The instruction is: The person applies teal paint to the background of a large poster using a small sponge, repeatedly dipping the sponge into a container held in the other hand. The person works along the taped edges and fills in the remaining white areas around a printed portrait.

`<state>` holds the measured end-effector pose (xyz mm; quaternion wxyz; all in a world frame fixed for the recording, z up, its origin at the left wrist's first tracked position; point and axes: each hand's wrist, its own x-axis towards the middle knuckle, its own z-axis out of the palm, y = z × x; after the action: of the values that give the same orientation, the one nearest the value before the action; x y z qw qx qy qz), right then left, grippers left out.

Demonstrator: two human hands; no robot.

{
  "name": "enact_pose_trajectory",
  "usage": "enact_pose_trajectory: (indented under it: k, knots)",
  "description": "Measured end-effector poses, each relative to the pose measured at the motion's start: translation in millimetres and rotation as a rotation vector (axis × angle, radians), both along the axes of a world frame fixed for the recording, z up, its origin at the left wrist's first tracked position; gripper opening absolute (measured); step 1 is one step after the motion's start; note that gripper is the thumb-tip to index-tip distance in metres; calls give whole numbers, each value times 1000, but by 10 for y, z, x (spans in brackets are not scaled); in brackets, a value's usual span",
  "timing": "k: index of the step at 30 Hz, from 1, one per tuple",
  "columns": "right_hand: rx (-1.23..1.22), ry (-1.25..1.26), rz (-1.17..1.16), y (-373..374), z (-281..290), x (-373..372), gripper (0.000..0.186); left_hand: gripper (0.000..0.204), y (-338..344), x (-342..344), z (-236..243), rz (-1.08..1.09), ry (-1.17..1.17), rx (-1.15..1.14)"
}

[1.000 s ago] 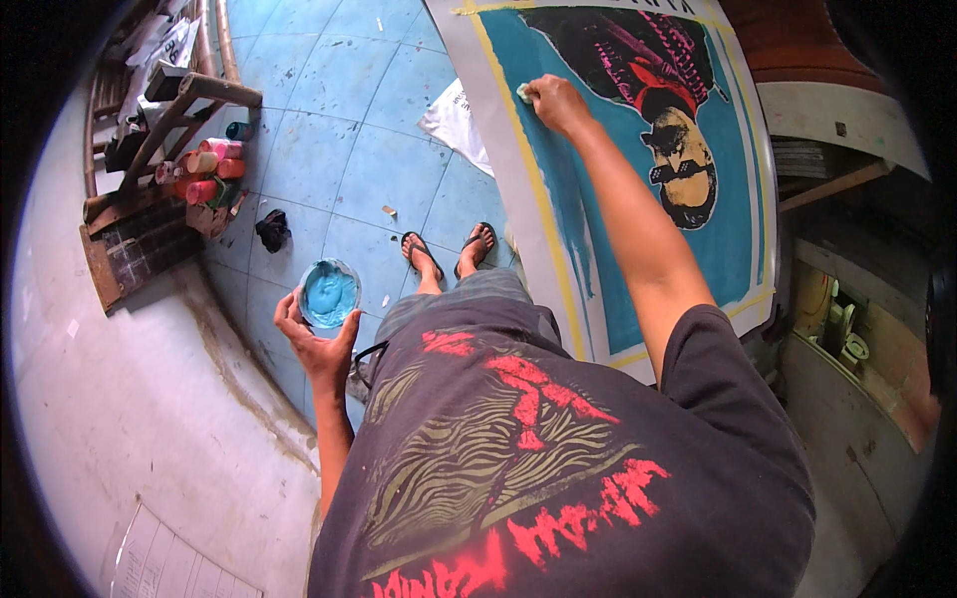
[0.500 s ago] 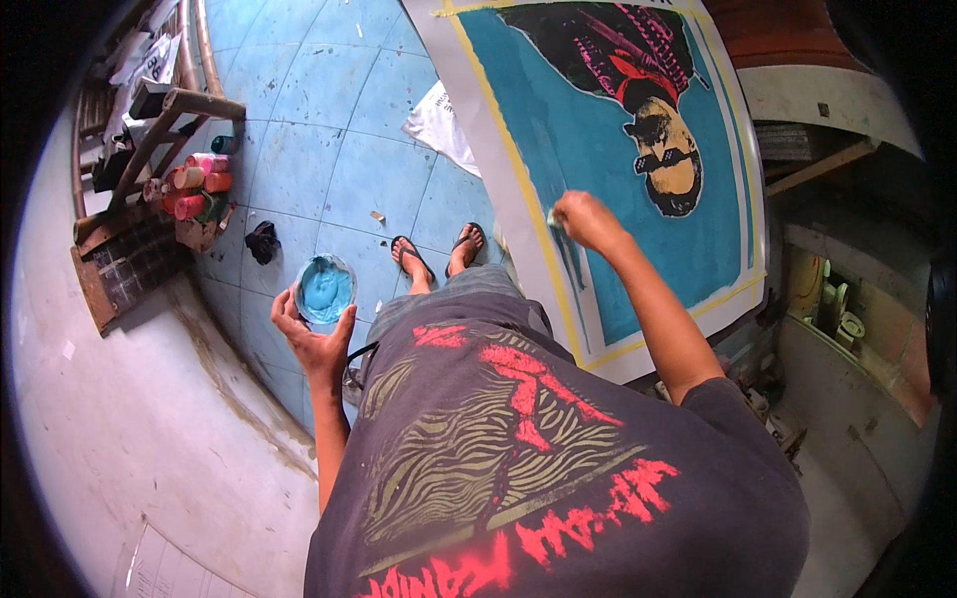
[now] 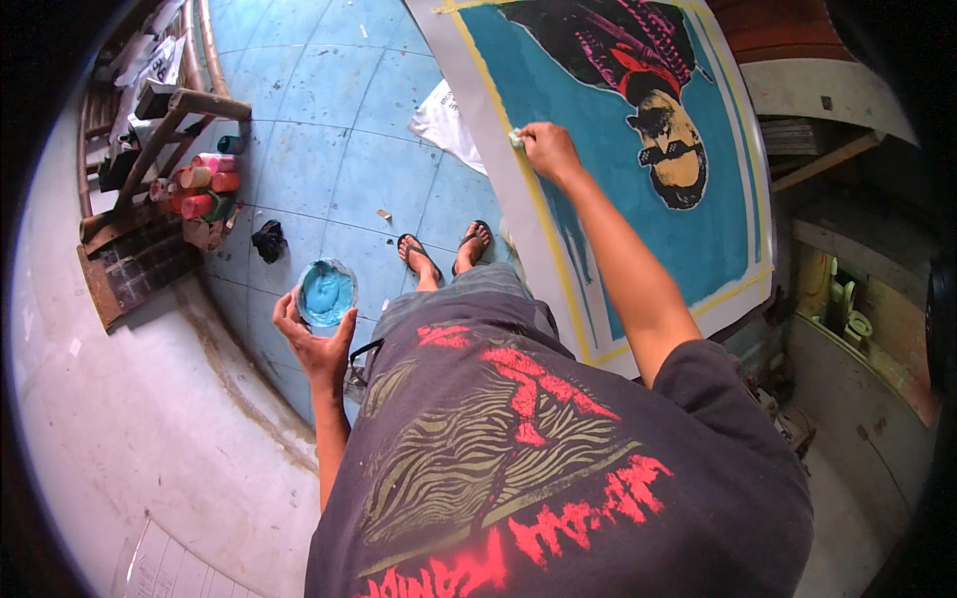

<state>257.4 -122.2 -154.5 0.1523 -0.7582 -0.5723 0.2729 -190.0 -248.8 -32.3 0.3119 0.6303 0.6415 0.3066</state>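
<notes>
My left hand point(image 3: 321, 349) holds a small round tub of light blue paint point(image 3: 327, 292) by its side, fingers and thumb wrapped around it. The tub's mouth faces up and the paint inside is thick. My right hand point(image 3: 550, 151) is closed on a small pale sponge-like piece point(image 3: 516, 138), too small to make out well. That piece is at the left yellow tape border of a large painting point(image 3: 588, 189). The painting shows a portrait in dark glasses on a teal ground, upside down to me. Streaks of teal run down a white strip near the tape.
Paint bottles point(image 3: 211, 179) in red, pink and orange stand by a bamboo bench point(image 3: 164, 140) at the left. A black crumpled thing point(image 3: 268, 241) and a white cloth point(image 3: 446, 128) lie on the blue tiled floor point(image 3: 344, 179). Cluttered shelves point(image 3: 847, 309) are at the right.
My right hand has moved up and left along the painting, from the white strip to the tape border. My left hand with the tub has hardly moved.
</notes>
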Motion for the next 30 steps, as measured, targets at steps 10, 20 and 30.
enact_pose_trajectory:
  k: [10, 20, 30]
  knots:
    - [-297, 38, -87, -1310, 318, 99, 21, 92, 79, 59, 7, 11, -111, -10]
    - [177, -134, 9, -520, 286, -43, 19, 92, 90, 24, 57, -53, -69, 23]
    - [-159, -215, 257, -1672, 403, 224, 16, 91, 114, -7, 45, -92, 33, 59]
